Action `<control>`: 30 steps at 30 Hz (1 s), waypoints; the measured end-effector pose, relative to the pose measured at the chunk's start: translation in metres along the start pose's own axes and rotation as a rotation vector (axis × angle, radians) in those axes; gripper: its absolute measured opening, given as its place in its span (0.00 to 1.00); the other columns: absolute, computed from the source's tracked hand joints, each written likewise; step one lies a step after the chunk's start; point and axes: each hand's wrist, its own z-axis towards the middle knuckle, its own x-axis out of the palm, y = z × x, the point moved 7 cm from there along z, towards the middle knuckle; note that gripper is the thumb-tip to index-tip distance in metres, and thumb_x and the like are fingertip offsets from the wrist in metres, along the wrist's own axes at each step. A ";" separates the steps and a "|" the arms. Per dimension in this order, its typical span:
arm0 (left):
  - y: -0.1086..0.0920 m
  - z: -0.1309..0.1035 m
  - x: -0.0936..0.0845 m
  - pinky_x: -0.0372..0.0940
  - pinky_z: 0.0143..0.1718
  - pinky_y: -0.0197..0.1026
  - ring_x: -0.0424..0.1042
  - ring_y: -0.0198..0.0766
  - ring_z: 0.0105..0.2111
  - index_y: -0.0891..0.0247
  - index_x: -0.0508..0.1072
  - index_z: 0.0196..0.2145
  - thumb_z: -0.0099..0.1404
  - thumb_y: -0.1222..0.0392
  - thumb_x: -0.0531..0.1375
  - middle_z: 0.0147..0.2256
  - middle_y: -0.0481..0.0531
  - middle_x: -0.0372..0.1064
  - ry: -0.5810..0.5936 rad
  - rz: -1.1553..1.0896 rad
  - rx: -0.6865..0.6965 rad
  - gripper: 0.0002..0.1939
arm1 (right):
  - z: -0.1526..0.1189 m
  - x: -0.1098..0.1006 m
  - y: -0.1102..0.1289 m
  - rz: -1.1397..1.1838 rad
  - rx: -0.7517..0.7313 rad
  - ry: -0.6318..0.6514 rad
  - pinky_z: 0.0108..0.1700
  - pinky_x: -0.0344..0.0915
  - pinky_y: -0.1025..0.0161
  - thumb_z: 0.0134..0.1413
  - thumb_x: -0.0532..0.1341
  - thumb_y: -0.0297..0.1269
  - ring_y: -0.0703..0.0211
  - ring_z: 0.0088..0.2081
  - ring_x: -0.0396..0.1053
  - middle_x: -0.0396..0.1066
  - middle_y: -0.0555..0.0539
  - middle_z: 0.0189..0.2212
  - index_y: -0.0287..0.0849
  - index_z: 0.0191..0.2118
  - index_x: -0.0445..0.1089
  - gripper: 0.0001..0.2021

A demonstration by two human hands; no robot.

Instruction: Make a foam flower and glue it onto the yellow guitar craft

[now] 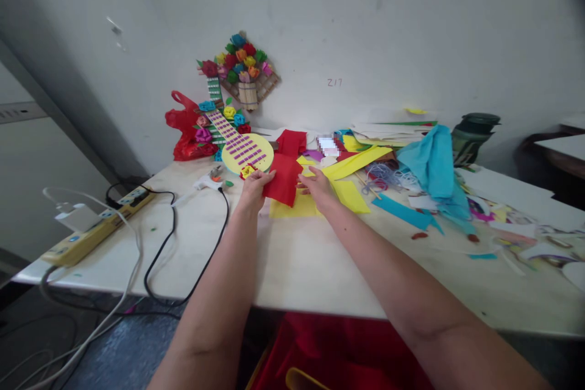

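Note:
A red paper piece (283, 180) is pinched at its left edge by my left hand (256, 189), above yellow sheets on the table. At its right edge is my right hand (317, 187), its fingers slightly apart; whether they touch the paper cannot be made out. Beneath and to the right lies yellow paper (350, 196). Another red paper piece (291, 142) is just behind. A round yellow guitar-like craft (249, 153) with purple strips leans behind my left hand, and a small yellow and red flower (247, 171) shows beside my fingertips.
A glue gun (208, 181) and black cable lie left, near a yellow power strip (98, 228). Blue paper (429, 164), yarn (381, 177) and scraps cover the right side, before a dark green bottle (474, 137). A red bag (183, 128) and paper flowers (242, 61) are at the back left.

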 end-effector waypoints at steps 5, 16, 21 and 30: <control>-0.004 -0.003 0.006 0.60 0.24 0.33 0.65 0.30 0.24 0.62 0.57 0.18 0.39 0.58 0.67 0.18 0.44 0.60 0.015 -0.067 -0.003 0.20 | 0.005 0.007 -0.011 -0.025 0.044 0.102 0.37 0.70 0.65 0.53 0.50 0.52 0.59 0.45 0.68 0.61 0.39 0.53 0.42 0.61 0.44 0.33; 0.003 -0.005 -0.001 0.52 0.18 0.32 0.59 0.28 0.16 0.63 0.60 0.16 0.40 0.57 0.66 0.15 0.44 0.59 0.065 0.288 -0.130 0.17 | 0.012 -0.011 -0.003 -0.188 -0.039 -0.079 0.37 0.68 0.62 0.46 0.58 0.35 0.60 0.34 0.70 0.70 0.50 0.33 0.45 0.60 0.48 0.34; 0.010 -0.004 -0.016 0.48 0.15 0.34 0.54 0.28 0.12 0.64 0.62 0.10 0.41 0.60 0.65 0.10 0.46 0.57 0.055 0.778 -0.238 0.15 | 0.003 -0.011 0.001 -0.683 -0.038 -0.013 0.40 0.66 0.60 0.46 0.57 0.31 0.56 0.38 0.69 0.71 0.46 0.37 0.46 0.58 0.56 0.29; 0.017 0.003 -0.029 0.56 0.21 0.36 0.67 0.39 0.20 0.61 0.66 0.11 0.36 0.61 0.68 0.11 0.48 0.62 0.002 1.018 -0.238 0.12 | -0.006 0.003 0.005 -1.118 -0.183 0.063 0.44 0.63 0.59 0.50 0.50 0.32 0.51 0.45 0.67 0.70 0.43 0.45 0.47 0.54 0.63 0.23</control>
